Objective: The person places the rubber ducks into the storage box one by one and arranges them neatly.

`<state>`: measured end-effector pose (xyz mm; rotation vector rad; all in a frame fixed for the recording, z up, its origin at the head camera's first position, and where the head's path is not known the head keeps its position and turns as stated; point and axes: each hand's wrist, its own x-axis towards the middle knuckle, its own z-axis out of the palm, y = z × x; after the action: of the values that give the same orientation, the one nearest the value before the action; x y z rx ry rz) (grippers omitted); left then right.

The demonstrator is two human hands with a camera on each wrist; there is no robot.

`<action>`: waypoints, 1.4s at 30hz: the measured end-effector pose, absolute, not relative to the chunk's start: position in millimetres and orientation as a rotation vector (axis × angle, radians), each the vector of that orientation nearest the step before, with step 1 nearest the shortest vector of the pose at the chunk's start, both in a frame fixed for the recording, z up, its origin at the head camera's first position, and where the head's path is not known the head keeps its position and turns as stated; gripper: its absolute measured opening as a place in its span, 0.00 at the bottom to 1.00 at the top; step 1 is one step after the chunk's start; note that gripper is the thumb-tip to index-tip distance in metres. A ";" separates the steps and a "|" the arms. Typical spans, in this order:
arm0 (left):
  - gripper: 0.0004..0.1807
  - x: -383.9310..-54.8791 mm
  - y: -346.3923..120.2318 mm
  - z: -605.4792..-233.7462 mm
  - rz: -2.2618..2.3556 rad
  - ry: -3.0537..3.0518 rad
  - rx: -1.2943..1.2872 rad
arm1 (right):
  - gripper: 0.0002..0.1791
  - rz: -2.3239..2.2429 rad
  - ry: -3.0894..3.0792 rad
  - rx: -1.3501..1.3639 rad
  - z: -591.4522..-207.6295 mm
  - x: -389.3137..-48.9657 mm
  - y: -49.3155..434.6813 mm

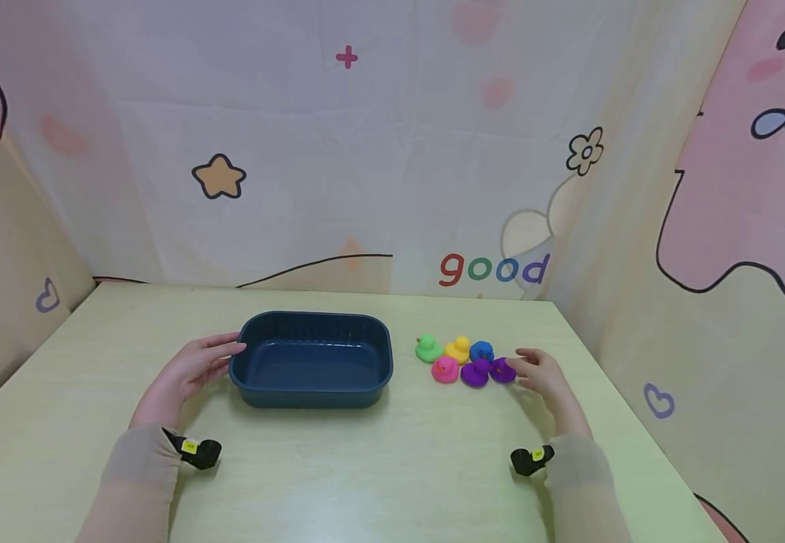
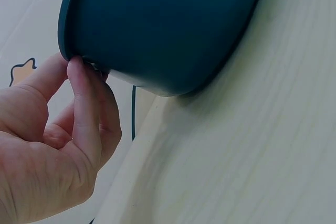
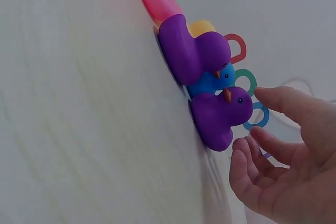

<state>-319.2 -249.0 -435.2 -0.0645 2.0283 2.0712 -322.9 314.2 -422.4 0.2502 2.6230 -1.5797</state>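
In the head view, my left hand (image 1: 197, 366) is at the left end of a dark blue rectangular basin (image 1: 311, 398). The left wrist view shows that hand (image 2: 63, 135) pinching the basin's rim (image 2: 67, 30) between thumb and fingers. Over on the right, my right hand (image 1: 543, 377) is beside the rightmost purple rubber duck (image 1: 503, 370). Its fingers are spread and slightly bent, holding nothing, with the fingertips close to that duck's head (image 3: 236, 106) in the right wrist view. Another purple duck (image 1: 476, 373) sits just left of it.
Also clustered right of the basin are a pink duck (image 1: 445, 369), a green duck (image 1: 428, 348), a yellow duck (image 1: 458, 349) and a blue duck (image 1: 482, 351). All stand on a pale wooden table (image 1: 365, 475). A printed cloth (image 1: 338, 151) hangs behind and at both sides.
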 end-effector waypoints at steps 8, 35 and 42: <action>0.43 -317.3 -248.5 -434.0 2.060 2.055 -0.068 | 0.39 -1.512 2.620 0.269 -426.4 -321.9 316.1; 0.41 -317.7 -248.7 -433.3 2.047 2.040 -0.088 | 0.29 -1.481 2.795 0.411 -443.9 -330.5 292.9; 0.41 -318.1 -249.0 -434.5 2.059 2.030 -0.102 | 0.28 -1.508 2.804 0.429 -444.4 -329.3 289.3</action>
<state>-318.1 -249.0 -434.5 -0.1020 2.0296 2.0586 -329.3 289.3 -444.4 0.4288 2.8036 -1.5082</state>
